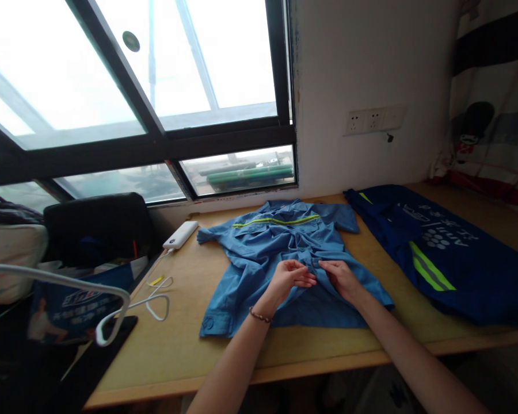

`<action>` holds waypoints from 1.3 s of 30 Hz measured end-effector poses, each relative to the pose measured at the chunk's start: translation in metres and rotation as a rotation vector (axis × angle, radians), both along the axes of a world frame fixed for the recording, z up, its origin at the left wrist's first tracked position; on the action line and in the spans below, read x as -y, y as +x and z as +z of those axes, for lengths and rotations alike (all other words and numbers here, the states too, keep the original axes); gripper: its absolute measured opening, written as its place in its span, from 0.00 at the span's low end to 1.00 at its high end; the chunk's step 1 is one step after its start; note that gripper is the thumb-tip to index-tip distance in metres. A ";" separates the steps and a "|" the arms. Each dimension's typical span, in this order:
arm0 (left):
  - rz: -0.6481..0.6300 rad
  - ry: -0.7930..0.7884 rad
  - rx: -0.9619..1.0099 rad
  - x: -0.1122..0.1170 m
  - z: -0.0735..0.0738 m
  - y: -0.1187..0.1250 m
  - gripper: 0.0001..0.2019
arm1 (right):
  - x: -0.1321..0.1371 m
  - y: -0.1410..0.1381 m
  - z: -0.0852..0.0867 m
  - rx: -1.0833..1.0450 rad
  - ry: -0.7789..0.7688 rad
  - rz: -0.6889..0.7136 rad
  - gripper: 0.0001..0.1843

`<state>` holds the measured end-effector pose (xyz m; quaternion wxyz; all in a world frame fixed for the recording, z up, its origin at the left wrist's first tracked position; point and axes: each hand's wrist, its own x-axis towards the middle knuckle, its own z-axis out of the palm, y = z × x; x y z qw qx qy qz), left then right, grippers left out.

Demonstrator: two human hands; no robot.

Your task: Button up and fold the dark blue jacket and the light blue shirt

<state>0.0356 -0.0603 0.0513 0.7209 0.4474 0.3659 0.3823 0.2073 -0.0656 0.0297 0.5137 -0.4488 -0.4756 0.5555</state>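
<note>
A light blue work shirt (259, 276) with a yellow reflective stripe across the chest is spread on the wooden table, its collar toward the window and its middle rumpled. My left hand (292, 275), with a beaded bracelet on the wrist, pinches the shirt's front at the lower middle. Close beside it, my right hand (340, 278) pinches the cloth on the other side of the front opening. The fabric is lifted a little between the two hands. Whether a button lies between the fingertips is too small to tell.
A dark blue garment (451, 247) with reflective bands lies at the right. At the left are a white power bank (180, 235) with a cable, a dark tablet-like slab (99, 362), bags (15, 259) and a black chair back (99, 230). The table (164, 356) ends nearest me; a window stands behind.
</note>
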 end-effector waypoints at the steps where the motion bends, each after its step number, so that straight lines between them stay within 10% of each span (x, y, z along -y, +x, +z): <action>1: 0.008 -0.005 -0.001 0.000 0.000 0.000 0.14 | 0.000 0.000 0.000 -0.032 -0.020 0.008 0.18; 7: 0.029 -0.024 -0.002 -0.002 -0.004 0.000 0.12 | 0.000 0.000 0.002 0.003 0.007 0.085 0.20; 14: 0.001 -0.040 -0.008 -0.001 -0.004 0.001 0.12 | 0.007 0.001 0.004 0.488 0.444 -0.467 0.18; 18: 0.025 -0.054 -0.016 0.000 -0.003 0.002 0.11 | 0.019 -0.009 0.009 0.607 0.627 -0.191 0.13; 29: 0.046 -0.070 0.014 -0.003 -0.001 -0.001 0.11 | 0.005 -0.007 0.002 -0.225 -0.192 0.114 0.16; 39: 0.052 -0.048 0.051 -0.004 -0.001 -0.001 0.13 | 0.004 -0.005 0.003 -0.341 -0.273 0.104 0.13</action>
